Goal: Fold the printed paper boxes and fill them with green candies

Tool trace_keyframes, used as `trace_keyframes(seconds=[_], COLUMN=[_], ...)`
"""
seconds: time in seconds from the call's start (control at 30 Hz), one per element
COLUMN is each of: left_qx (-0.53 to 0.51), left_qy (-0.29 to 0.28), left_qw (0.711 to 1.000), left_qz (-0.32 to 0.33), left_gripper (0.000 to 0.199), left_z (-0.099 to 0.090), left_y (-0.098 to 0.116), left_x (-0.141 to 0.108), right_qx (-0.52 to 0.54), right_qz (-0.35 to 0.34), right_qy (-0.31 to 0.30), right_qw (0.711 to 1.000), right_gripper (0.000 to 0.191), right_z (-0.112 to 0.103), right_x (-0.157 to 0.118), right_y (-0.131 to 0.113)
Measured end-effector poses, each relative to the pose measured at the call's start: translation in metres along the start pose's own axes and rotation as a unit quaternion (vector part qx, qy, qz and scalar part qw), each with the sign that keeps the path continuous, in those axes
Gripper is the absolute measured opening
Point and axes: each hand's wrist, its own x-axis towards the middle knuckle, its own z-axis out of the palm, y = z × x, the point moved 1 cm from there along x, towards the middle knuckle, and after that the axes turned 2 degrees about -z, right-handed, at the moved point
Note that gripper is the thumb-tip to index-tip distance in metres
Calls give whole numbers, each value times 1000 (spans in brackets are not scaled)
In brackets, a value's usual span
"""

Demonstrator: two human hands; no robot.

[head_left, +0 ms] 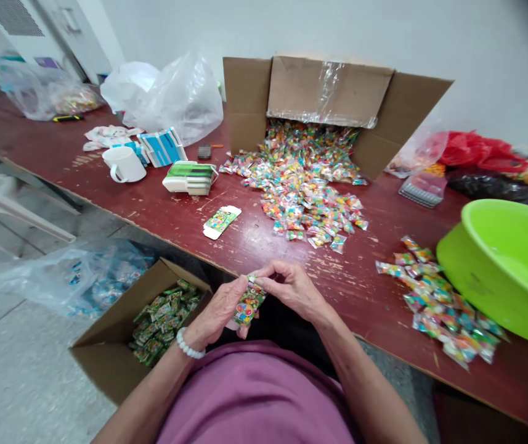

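Observation:
A small green printed box (249, 303) is held upright in front of my body, near the table's front edge. My left hand (221, 308), with a pale bead bracelet on its wrist, is wrapped round the box from the left. At the box's top end, the fingers of my right hand (290, 288) are pinched together on its flap. A flat printed carton (221, 221) lies on the table just beyond my hands. Behind it is a bundle of green and white cartons (190, 177). Wrapped candies (307, 197) spill from a large cardboard box (331, 91).
On the right, a green basin (499, 277) stands beside a second candy pile (443, 302). A white mug (124, 164) is at the left. Below the table edge, an open carton (106, 351) holds several filled green boxes (164, 320). A white stool (0, 191) stands further left.

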Motion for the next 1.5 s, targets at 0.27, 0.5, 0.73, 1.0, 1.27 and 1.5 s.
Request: trace_keyframes(seconds=[0.27, 0.5, 0.73, 1.0, 1.27, 1.5], left_qx=[-13, -118, -157, -67, 224, 158], left_qy=[15, -16, 11, 9, -136, -96], left_qw=[1000, 993, 988, 996, 960, 975], left_qz=[3, 13, -5, -58, -101, -123], left_gripper=[70, 51, 43, 58, 45, 36], left_z=[3, 1, -16, -47, -111, -94], left_y=[-3, 3, -2, -28, -27, -11], left_x=[2, 5, 1, -23, -53, -45], right_qx=[-172, -133, -489, -473, -439, -434], right_qz=[-139, -49, -46, -87, -24, 7], right_qy=[39, 98, 252, 134, 222, 249], right_qw=[974, 985, 834, 866, 870, 866], right_gripper=[14, 18, 34, 12, 26, 21], right_z=[14, -16, -126, -101, -111, -105], right_x=[-17, -2, 16, 17, 23, 40], right_y=[3, 17, 51, 60, 60, 62])
